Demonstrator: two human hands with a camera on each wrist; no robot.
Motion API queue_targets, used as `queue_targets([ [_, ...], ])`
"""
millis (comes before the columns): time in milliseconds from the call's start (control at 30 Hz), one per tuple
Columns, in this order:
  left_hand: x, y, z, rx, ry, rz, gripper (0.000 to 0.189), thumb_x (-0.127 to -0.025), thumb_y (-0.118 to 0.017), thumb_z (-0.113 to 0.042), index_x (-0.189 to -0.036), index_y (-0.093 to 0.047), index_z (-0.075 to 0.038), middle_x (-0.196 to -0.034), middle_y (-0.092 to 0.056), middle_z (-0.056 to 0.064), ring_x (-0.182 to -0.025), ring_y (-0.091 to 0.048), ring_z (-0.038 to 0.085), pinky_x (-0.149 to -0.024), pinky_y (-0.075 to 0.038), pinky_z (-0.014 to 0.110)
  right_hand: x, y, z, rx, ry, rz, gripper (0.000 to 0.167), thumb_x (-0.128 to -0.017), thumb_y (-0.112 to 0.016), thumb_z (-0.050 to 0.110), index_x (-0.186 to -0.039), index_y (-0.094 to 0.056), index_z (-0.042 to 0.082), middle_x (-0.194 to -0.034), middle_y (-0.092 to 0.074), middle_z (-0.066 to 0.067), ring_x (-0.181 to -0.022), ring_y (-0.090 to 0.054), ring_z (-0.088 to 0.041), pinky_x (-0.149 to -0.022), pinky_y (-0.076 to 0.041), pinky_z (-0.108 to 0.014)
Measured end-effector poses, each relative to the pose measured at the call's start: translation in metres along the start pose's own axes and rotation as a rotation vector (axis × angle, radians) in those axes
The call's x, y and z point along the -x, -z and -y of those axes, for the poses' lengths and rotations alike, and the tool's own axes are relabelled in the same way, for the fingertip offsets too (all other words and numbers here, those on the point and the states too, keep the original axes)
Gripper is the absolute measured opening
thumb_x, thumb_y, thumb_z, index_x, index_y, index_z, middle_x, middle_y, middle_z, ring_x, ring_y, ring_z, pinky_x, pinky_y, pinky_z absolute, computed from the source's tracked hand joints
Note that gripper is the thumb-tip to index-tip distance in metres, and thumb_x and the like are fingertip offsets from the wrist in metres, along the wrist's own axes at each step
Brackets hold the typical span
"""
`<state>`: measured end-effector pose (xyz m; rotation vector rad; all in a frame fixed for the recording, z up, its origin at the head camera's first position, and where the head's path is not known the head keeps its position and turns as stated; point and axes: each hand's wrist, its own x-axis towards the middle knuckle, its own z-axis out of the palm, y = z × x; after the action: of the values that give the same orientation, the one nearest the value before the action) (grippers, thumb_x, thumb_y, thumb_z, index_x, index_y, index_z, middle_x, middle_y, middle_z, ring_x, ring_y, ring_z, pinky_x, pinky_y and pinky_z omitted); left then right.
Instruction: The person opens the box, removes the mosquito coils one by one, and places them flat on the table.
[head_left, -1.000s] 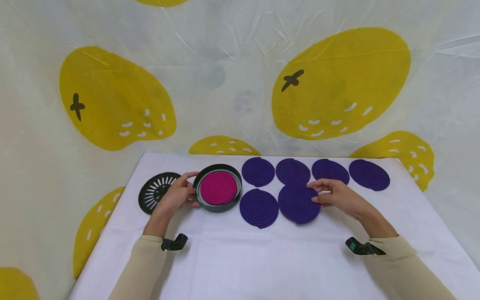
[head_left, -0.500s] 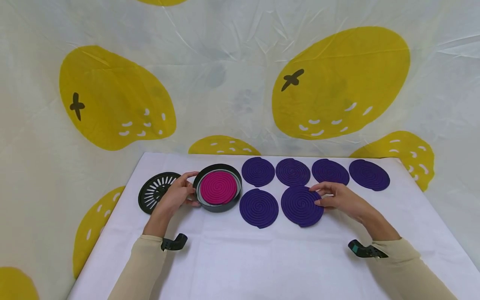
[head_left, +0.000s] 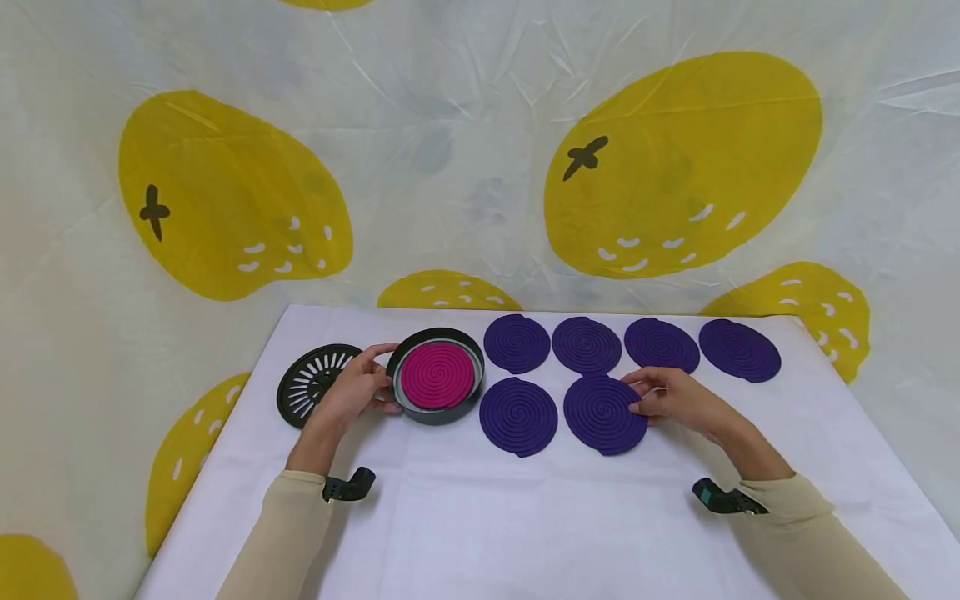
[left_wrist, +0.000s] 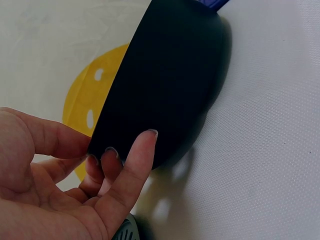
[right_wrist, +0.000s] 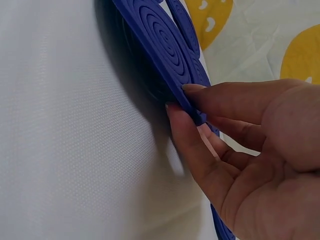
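My left hand (head_left: 352, 392) holds the left side of a round black coaster holder (head_left: 438, 418), its thumb at the rim and a finger against the outer wall in the left wrist view. A pink spiral coaster (head_left: 437, 375) lies inside that holder. On the right, my right hand (head_left: 675, 400) pinches the edge of a purple spiral coaster (head_left: 602, 417) between thumb and finger. The right wrist view shows this coaster (right_wrist: 162, 40) tilted, its near edge raised off the cloth. Beside it on the left lies another purple coaster (head_left: 517, 417).
A slotted black disc (head_left: 303, 382) lies at the left, partly behind the left hand. Several purple coasters (head_left: 516, 343) form a row along the back edge of the white-covered table (head_left: 480, 533). A fruit-print cloth (head_left: 450, 167) hangs behind.
The right hand has drawn the purple coaster slightly right and toward the front, so it covers less of the back row. The left hand and the coaster holder stay in place.
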<state>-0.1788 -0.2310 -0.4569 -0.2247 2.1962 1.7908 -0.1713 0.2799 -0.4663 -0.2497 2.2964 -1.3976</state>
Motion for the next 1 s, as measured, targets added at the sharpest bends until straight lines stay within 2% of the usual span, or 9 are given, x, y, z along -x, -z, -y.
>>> queue_targets([
  [233, 0.000, 0.000, 0.000, -0.001, 0.004, -0.009, 0.060, -0.097, -0.042, 0.007, -0.153, -0.042, -0.016, -0.093, -0.043, 0.009, -0.077, -0.060, 0.025, -0.071, -0.065, 0.043, 0.001, -0.001, 0.001, 0.010, -0.001, 0.016, 0.051, -0.088, -0.073, 0.001, -0.134, -0.055, -0.010, -0.106, -0.057, -0.021, -0.084, -0.064, -0.016, -0.071, -0.063, -0.031],
  [600, -0.002, -0.001, 0.004, 0.006, 0.005, -0.014, 0.061, -0.096, -0.043, 0.006, -0.152, -0.044, -0.018, -0.093, -0.043, 0.008, -0.074, -0.060, 0.023, -0.069, -0.065, 0.042, 0.001, -0.001, 0.007, 0.148, 0.020, -0.022, 0.043, -0.087, -0.076, 0.006, -0.125, -0.062, -0.008, -0.104, -0.059, -0.019, -0.090, -0.057, -0.021, -0.072, -0.059, -0.022],
  [1000, -0.004, -0.001, 0.004, 0.015, 0.002, -0.012, 0.061, -0.096, -0.043, 0.007, -0.152, -0.044, -0.018, -0.091, -0.043, 0.008, -0.075, -0.060, 0.024, -0.068, -0.065, 0.041, -0.002, 0.006, 0.011, 0.176, 0.068, 0.057, 0.034, -0.090, -0.068, -0.002, -0.121, -0.062, -0.013, -0.101, -0.067, -0.017, -0.090, -0.062, -0.018, -0.074, -0.058, -0.022],
])
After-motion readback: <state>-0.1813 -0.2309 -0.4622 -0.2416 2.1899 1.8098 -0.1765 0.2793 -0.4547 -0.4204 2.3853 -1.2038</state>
